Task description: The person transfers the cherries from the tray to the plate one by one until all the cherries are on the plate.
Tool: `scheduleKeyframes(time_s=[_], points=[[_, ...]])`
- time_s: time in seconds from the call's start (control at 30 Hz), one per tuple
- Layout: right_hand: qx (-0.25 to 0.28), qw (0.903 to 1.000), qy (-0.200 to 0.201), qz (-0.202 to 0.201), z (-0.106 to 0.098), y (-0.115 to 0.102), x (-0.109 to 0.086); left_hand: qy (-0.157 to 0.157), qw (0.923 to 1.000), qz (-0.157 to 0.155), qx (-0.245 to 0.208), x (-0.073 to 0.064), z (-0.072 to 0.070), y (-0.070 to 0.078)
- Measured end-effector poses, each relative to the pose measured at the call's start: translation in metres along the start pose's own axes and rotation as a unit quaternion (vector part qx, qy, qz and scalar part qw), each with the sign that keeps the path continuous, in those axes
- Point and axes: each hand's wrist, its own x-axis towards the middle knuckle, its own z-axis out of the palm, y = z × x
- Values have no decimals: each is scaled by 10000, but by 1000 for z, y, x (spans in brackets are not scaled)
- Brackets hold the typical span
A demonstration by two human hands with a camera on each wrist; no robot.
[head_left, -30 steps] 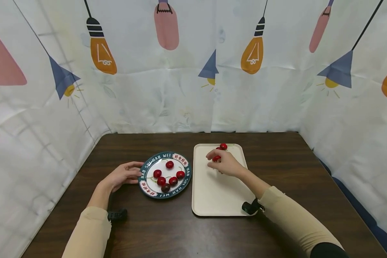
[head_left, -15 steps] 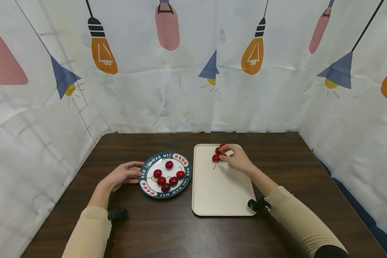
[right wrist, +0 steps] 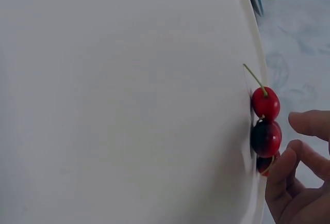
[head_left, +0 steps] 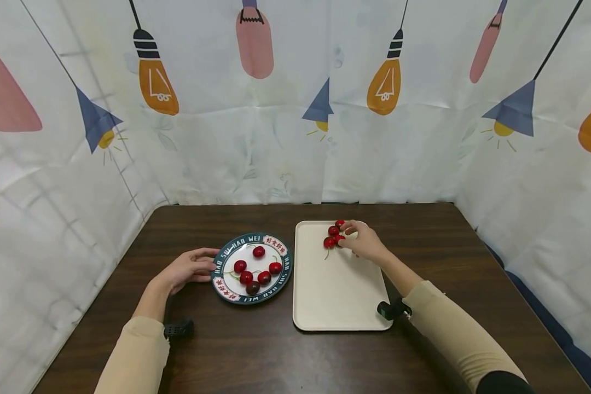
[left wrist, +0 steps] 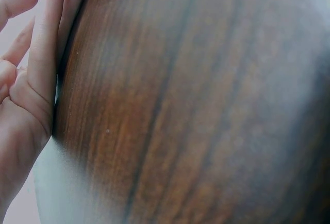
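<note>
My left hand [head_left: 195, 267] rests at the left rim of a round plate [head_left: 223, 288], fingers extended and touching its edge. The plate has a dark green lettered border, and several red cherries [head_left: 259, 251] with stems lie on it. In the left wrist view, my left hand [left wrist: 38, 74] appears at the upper left. On the far part of a cream tray [head_left: 342, 295], more cherries [head_left: 329, 242] form a small cluster. My right hand [head_left: 366, 241] is right beside them, thumb and index finger spread apart near the rightmost cherry [head_left: 340, 239]. In the right wrist view, fingertips are close to the cherries [right wrist: 265, 137].
Both plate and tray stand on a dark brown wooden table [head_left: 256, 350], the tray to the right of the plate. A white curtain [head_left: 285, 158] printed with lamps and bulbs encloses the back and sides. A black strap device sits on each wrist.
My right hand has shifted right, off the near-left cherry on the tray, which now lies uncovered with its stem pointing toward me. The left hand and plate have stayed put.
</note>
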Motion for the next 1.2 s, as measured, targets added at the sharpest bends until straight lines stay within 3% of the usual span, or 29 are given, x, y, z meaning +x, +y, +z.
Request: scheduleKeyframes(time_s=[0.23, 0.6, 0.87, 1.2], points=[[167, 9996, -106, 207, 4, 5, 3, 29, 10000, -40, 17, -2, 1, -2], [138, 9994, -253, 193, 9, 8, 6, -57, 10000, 49, -33, -1, 2, -2], [-49, 9997, -223, -21, 8, 5, 6, 79, 9999, -71, -70, 0, 2, -2], [32, 9997, -191, 116, 0, 3, 4, 7, 10000, 15, 6, 0, 2, 2]])
